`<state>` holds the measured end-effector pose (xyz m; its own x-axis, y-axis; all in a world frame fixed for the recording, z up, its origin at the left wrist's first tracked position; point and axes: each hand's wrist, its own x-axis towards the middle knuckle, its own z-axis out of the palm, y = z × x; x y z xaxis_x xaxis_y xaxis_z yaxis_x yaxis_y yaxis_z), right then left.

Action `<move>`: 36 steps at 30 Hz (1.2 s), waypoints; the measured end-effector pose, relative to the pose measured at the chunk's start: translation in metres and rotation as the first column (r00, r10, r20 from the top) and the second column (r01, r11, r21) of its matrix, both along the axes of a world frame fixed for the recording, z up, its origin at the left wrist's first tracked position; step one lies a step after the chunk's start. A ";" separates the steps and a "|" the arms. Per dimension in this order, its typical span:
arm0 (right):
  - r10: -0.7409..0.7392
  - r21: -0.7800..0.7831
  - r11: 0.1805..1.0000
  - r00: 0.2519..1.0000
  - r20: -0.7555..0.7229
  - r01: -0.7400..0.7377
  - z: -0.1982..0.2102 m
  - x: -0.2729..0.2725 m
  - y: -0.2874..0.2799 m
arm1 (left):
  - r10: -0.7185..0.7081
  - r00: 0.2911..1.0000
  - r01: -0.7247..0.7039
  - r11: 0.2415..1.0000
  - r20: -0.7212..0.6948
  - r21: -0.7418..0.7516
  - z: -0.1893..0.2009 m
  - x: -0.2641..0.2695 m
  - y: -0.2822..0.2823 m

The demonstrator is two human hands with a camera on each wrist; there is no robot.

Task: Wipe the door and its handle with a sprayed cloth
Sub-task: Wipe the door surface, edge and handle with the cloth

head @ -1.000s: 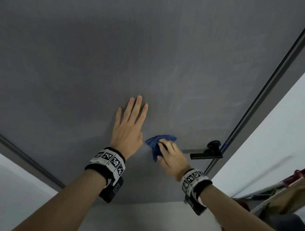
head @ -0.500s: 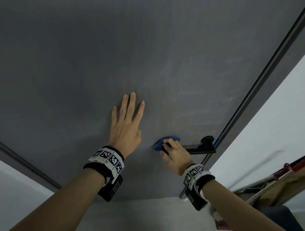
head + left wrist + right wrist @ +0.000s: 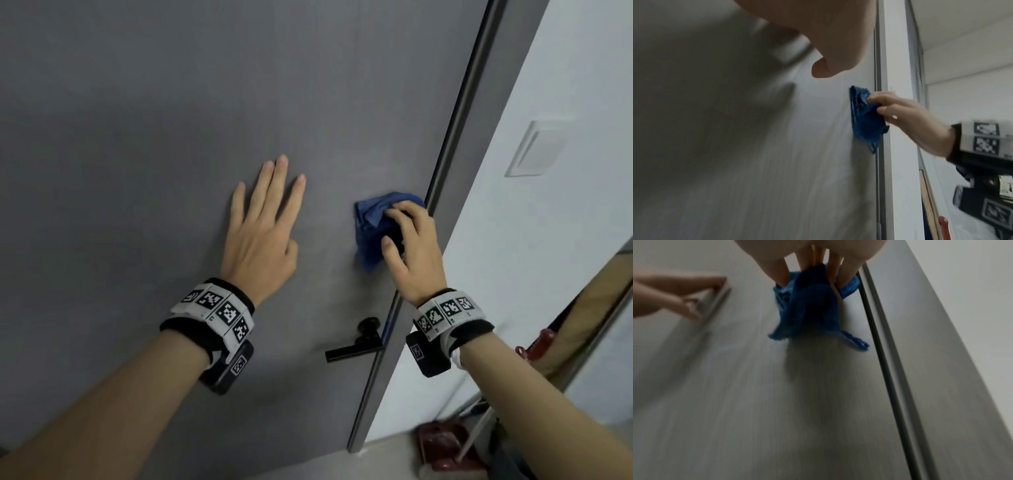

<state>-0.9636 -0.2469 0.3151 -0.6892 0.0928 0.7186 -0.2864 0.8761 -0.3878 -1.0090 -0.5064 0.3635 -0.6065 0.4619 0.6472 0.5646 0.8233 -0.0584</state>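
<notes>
Presently, my right hand (image 3: 412, 251) grips the blue cloth (image 3: 373, 229) against the grey door (image 3: 154, 120), my fingers (image 3: 406, 209) curled round the bunched fabric with the thumb pinching it from below. The cloth sits well above the black handle (image 3: 356, 344) and just beside the door's latch-side edge (image 3: 455, 113).

The head view alone shows the handle, a lever below the cloth, near the same edge. It also shows the white wall (image 3: 548, 212) beyond that edge, carrying a pale wall plate (image 3: 537, 147), and some reddish items (image 3: 445, 448) on the floor farther down from the handle; what they are I cannot tell. The left wrist view shows the cloth from the side, folded flat onto the door face, a loose corner hanging downward. The right wrist view shows the cloth from beneath, with my fingertips pressing it to the surface and two corners trailing toward the camera; that picture is blurred.

My left hand (image 3: 263, 236) lies flat on the door, to the hinge side of the cloth and level with it, fingers straight and slightly spread, holding nothing. The two hands are apart. Both forearms reach up and forward from below the handle.

Toward the edge the cloth has almost no door face left; toward the hinge side and above, bare door face stretches wide.
</notes>
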 end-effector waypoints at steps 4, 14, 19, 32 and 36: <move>0.030 -0.033 0.999 0.968 0.248 -0.022 -0.093 0.011 0.008 | -0.004 1.000 0.004 0.998 0.009 -0.061 -0.015 -0.001 0.026; 0.087 -0.142 0.987 0.991 0.097 -0.073 -0.043 0.001 0.011 | 0.036 0.999 -0.032 0.991 0.026 -0.127 -0.028 -0.004 0.032; 0.022 -0.185 0.982 0.998 -0.060 -0.033 -0.034 -0.010 0.005 | 0.050 0.998 -0.044 0.989 0.042 -0.138 -0.029 -0.002 0.032; 0.125 -0.316 0.948 0.951 0.283 -0.031 -0.116 0.035 0.000 | -0.092 0.968 0.113 0.991 0.235 -0.077 -0.070 0.027 0.023; 0.230 -0.366 0.923 0.934 0.274 -0.120 -0.109 0.067 -0.019 | -0.154 0.922 0.168 0.986 0.355 -0.007 -0.098 0.045 0.009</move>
